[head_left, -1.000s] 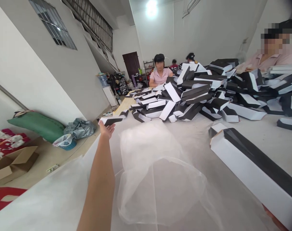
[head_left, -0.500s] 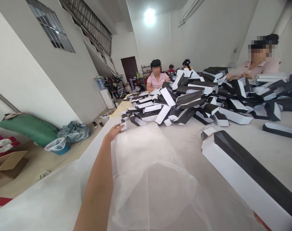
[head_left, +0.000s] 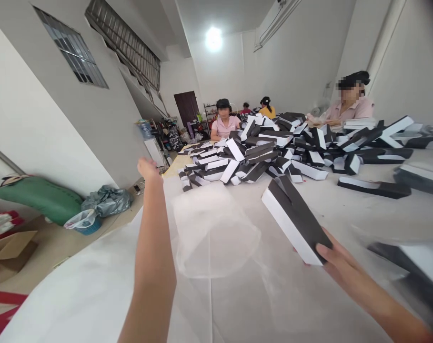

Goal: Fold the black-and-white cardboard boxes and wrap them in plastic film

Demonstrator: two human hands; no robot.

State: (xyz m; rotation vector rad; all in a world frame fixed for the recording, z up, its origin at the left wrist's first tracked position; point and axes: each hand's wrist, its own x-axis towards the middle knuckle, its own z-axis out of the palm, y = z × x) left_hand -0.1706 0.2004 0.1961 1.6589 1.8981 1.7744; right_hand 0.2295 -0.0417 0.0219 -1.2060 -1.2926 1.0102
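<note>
My left hand point(head_left: 148, 167) is stretched far out over the table's left edge, raised and closed, knuckles toward me. A thin translucent white sheet point(head_left: 212, 228) billows up from the table toward it, and its edge seems pinched in that hand. My right hand point(head_left: 339, 264) grips the near end of a long black-and-white box point(head_left: 295, 219), held tilted above the white-covered table point(head_left: 95, 290), with its far end pointing at the pile.
A big heap of black-and-white boxes point(head_left: 266, 147) covers the far table. Loose boxes point(head_left: 373, 186) lie to the right, with a blurred one point(head_left: 416, 271) near my right arm. Several people sit behind the heap. On the floor at left are a green sack point(head_left: 37, 197), a bin point(head_left: 82, 223) and a carton point(head_left: 5, 255).
My left hand let go of a small box at the heap's edge, then rose at the sheet's far edge. My right hand brought the long box up and inward into view.
</note>
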